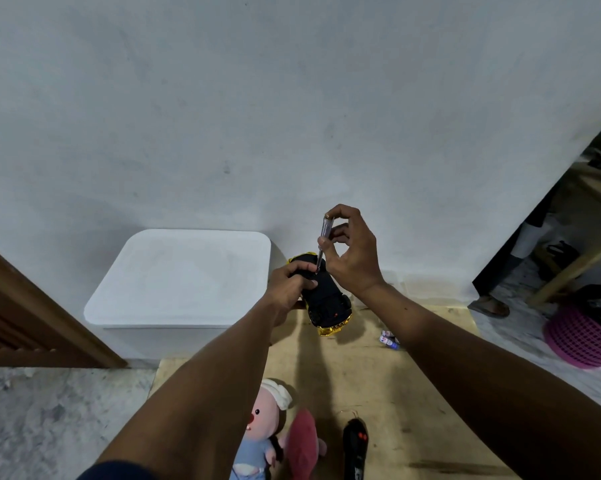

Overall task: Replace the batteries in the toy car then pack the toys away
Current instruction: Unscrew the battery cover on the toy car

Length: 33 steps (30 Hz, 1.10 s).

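The left hand (292,278) grips the toy car (326,299) round its middle. It holds the car belly-up in the air over the far edge of the wooden board (413,393), so the black underside faces the head camera. The right hand (352,258) pinches the clear handle of a screwdriver (325,237) between thumb and fingertips. The shaft stands nearly upright with its tip on the underside, probably at the screw of the battery cover. That light pinch suits twirling a small screw.

Loose batteries (389,339) lie on the board near its far right corner, within easy reach. A plush pig (267,420) and a black remote control (355,445) lie at the near edge. A closed white box (181,278) stands beyond the board's far left corner, likely where the toys go, and nothing blocks the way there.
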Each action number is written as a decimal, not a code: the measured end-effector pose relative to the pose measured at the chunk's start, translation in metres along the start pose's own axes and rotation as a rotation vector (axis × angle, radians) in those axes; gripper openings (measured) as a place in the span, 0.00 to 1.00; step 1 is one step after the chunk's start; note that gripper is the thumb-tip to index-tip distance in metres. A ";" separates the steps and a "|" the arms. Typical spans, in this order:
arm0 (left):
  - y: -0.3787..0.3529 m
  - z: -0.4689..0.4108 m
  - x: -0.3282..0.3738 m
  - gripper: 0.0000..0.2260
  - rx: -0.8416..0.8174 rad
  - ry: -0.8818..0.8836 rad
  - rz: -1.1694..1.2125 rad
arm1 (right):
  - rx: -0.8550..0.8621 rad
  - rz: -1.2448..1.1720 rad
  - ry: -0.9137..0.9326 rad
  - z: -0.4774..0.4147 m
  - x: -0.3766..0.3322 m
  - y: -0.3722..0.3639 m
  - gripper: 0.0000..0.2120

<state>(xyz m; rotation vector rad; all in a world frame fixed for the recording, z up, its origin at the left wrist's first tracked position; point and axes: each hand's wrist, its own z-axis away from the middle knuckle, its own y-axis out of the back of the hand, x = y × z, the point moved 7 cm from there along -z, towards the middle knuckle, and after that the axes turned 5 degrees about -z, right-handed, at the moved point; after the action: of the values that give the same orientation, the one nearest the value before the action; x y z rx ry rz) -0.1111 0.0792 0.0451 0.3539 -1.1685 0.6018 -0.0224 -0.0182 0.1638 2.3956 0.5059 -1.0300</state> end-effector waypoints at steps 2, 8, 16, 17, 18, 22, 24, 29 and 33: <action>0.001 0.000 0.000 0.14 -0.003 -0.006 0.004 | -0.001 -0.007 0.014 0.000 -0.003 -0.001 0.19; 0.008 -0.001 0.001 0.14 0.015 -0.007 0.016 | 0.037 -0.004 -0.025 -0.001 0.000 0.000 0.19; 0.009 -0.004 0.001 0.15 0.006 0.000 0.025 | 0.042 -0.004 0.029 -0.004 -0.006 -0.001 0.19; 0.010 -0.004 0.001 0.15 0.008 0.003 0.021 | 0.050 -0.008 0.023 -0.004 -0.005 0.000 0.18; 0.011 -0.004 0.001 0.15 0.012 0.006 0.017 | 0.050 -0.005 0.017 -0.004 -0.004 0.000 0.18; 0.012 -0.004 0.002 0.14 0.021 0.004 0.000 | 0.041 0.033 -0.002 -0.001 -0.002 0.000 0.19; 0.012 -0.003 0.002 0.14 0.022 0.002 -0.002 | 0.034 0.031 -0.009 -0.002 -0.003 -0.001 0.20; 0.013 -0.003 0.003 0.14 0.017 -0.002 0.001 | 0.031 0.008 0.020 -0.005 -0.003 0.001 0.19; 0.011 -0.004 0.004 0.14 0.010 0.004 -0.003 | 0.028 0.009 0.016 -0.006 -0.005 0.000 0.21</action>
<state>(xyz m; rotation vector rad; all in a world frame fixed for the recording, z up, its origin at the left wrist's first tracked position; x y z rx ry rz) -0.1135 0.0909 0.0473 0.3627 -1.1616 0.6054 -0.0221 -0.0150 0.1710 2.4304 0.4887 -1.0208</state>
